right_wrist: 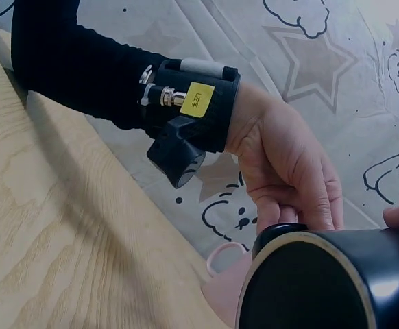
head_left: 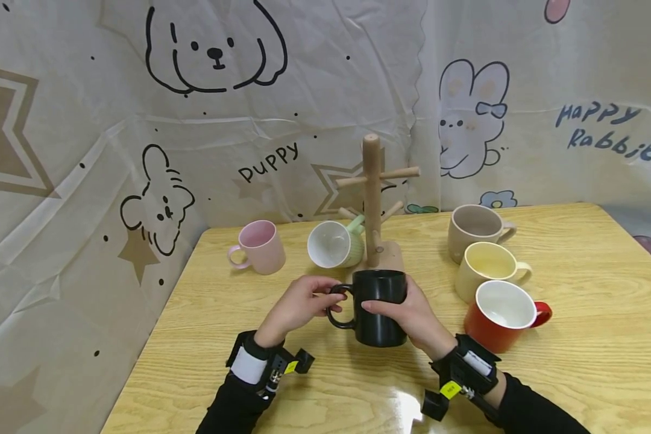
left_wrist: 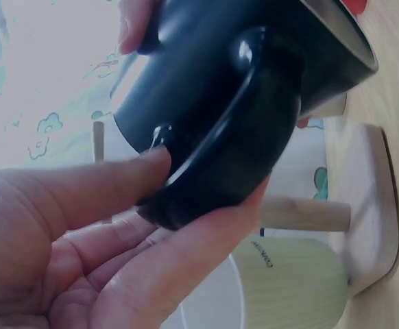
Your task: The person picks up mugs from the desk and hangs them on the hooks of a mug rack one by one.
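Observation:
A black mug (head_left: pixel 381 310) is held upright above the table in front of the wooden mug rack (head_left: pixel 372 199). My right hand (head_left: pixel 420 316) grips its body from the right, thumb across the near side. At the left, my left hand (head_left: pixel 304 301) pinches the mug's handle (left_wrist: pixel 234 137) between thumb and fingers. The unglazed bottom rim of the black mug (right_wrist: pixel 309 240) faces the right wrist view. Behind it, a pale green mug (head_left: pixel 333 244) hangs tilted on a low peg of the rack, its mouth toward the left front.
On the table (head_left: pixel 206 361), a pink mug (head_left: pixel 263 247) stands at the back left. To the right, a taupe mug (head_left: pixel 474 232), a pale yellow mug (head_left: pixel 485 271) and a red mug (head_left: pixel 499 319) stand close together in a row. A printed cloth (head_left: pixel 314 90) hangs behind.

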The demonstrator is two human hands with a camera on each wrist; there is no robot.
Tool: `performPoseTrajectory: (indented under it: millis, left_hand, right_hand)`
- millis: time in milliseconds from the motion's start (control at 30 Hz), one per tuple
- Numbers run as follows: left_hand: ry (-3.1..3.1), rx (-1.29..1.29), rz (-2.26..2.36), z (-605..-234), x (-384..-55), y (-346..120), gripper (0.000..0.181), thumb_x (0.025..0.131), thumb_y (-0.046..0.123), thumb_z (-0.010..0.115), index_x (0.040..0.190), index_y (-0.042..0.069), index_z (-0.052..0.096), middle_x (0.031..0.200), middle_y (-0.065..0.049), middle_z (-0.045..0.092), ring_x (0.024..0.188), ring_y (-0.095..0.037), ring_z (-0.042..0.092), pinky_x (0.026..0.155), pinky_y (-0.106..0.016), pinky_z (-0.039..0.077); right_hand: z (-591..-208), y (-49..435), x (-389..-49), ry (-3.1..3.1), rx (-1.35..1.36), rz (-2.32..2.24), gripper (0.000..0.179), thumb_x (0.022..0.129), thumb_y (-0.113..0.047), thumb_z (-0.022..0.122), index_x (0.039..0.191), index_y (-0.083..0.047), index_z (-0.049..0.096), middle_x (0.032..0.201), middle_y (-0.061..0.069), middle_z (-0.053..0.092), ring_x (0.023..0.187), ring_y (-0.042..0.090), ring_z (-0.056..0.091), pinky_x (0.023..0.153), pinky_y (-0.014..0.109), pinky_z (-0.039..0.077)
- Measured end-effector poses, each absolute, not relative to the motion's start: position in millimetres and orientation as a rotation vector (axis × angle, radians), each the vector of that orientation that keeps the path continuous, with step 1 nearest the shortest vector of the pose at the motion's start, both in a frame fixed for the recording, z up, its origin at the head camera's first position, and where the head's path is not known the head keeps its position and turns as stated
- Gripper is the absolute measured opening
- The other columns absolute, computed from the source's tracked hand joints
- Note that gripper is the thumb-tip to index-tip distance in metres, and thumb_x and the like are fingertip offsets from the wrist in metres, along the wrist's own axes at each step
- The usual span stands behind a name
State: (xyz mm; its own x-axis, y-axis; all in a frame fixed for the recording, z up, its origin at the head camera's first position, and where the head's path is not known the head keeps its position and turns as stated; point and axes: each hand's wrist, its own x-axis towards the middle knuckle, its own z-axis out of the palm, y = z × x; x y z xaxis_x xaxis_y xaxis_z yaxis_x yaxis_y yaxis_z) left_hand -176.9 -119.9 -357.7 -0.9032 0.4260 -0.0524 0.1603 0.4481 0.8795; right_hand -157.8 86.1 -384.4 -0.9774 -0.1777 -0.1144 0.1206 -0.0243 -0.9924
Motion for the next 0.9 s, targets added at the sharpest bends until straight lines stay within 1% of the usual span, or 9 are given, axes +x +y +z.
performPoseTrajectory:
  millis: [100,167,233,300,400,500,600,800,900]
  left_hand:
    - [2.468,0.499,1.413,-353,-175,-123,0.032,0.084,0.027,0.058,0.104,0.002,0.061,0.093,-0.014,0.065,0.077,-0.014,0.062,0.067,-0.033,0.053]
    - [2.476,0.489,1.422,-348,-173,-128,0.037,0.084,0.032,0.057,0.108,0.004,0.06,0.098,-0.014,0.065,0.082,-0.016,0.062,0.071,-0.034,0.053]
    - [2.465,0.466,1.462,-343,-172,-134,0.042,0.086,0.036,0.054,0.113,0.003,0.058,0.105,-0.015,0.063,0.088,-0.018,0.061,0.077,-0.037,0.052]
    - [2.45,0.469,1.504,-338,-173,-140,0.046,0.088,0.037,0.049,0.115,0.001,0.056,0.111,-0.018,0.061,0.091,-0.021,0.06,0.081,-0.041,0.05]
    - [2.409,0.47,1.553,-333,-175,-148,0.049,0.092,0.038,0.041,0.117,-0.002,0.054,0.115,-0.022,0.058,0.093,-0.023,0.06,0.086,-0.045,0.047]
    - [2.394,0.462,1.58,-329,-175,-152,0.05,0.093,0.04,0.037,0.115,-0.002,0.054,0.116,-0.021,0.058,0.093,-0.023,0.06,0.088,-0.047,0.046]
    - [2.395,0.421,1.614,-327,-175,-155,0.052,0.093,0.042,0.035,0.114,-0.001,0.055,0.117,-0.019,0.058,0.093,-0.021,0.06,0.088,-0.046,0.045]
    - [2.398,0.395,1.649,-327,-174,-157,0.052,0.093,0.041,0.035,0.112,-0.003,0.056,0.117,-0.021,0.057,0.091,-0.021,0.061,0.088,-0.046,0.045]
    - [2.41,0.388,1.659,-327,-174,-156,0.052,0.093,0.041,0.036,0.111,-0.003,0.057,0.115,-0.022,0.058,0.09,-0.02,0.061,0.087,-0.045,0.046]
  right_hand:
    - [-382,86,-156,2.046,-0.083,-2.122,0.071,0.07,-0.015,0.071,0.126,-0.002,0.03,0.119,0.02,0.047,0.098,0.024,0.053,0.084,0.04,0.046]
    - [-379,87,-154,2.049,-0.085,-2.143,0.07,0.07,-0.014,0.071,0.126,-0.003,0.03,0.12,0.019,0.047,0.1,0.024,0.052,0.085,0.04,0.045]
    - [-376,87,-152,2.036,-0.076,-2.198,0.068,0.071,-0.012,0.07,0.126,-0.003,0.03,0.12,0.018,0.047,0.101,0.025,0.051,0.086,0.04,0.045]
    - [-373,87,-150,1.995,-0.053,-2.309,0.065,0.073,-0.008,0.067,0.126,-0.005,0.03,0.119,0.015,0.046,0.103,0.025,0.049,0.087,0.038,0.044]
    - [-372,85,-147,1.881,0.005,-2.557,0.059,0.074,0.0,0.063,0.124,-0.008,0.033,0.116,0.009,0.048,0.104,0.024,0.048,0.086,0.033,0.045]
    - [-375,80,-146,1.781,0.087,-2.77,0.053,0.074,0.004,0.061,0.118,-0.013,0.037,0.11,0.003,0.052,0.102,0.022,0.05,0.084,0.029,0.047]
    - [-380,77,-148,1.735,0.172,-2.869,0.049,0.074,0.005,0.06,0.113,-0.016,0.039,0.106,0.0,0.054,0.099,0.02,0.051,0.081,0.028,0.048]
    - [-385,78,-155,1.695,0.225,-2.906,0.049,0.076,-0.001,0.062,0.114,-0.017,0.036,0.11,0.004,0.051,0.102,0.022,0.05,0.083,0.028,0.047]
    - [-388,80,-160,1.683,0.207,-2.959,0.049,0.076,0.001,0.062,0.114,-0.016,0.037,0.11,0.004,0.052,0.102,0.022,0.05,0.083,0.029,0.047]
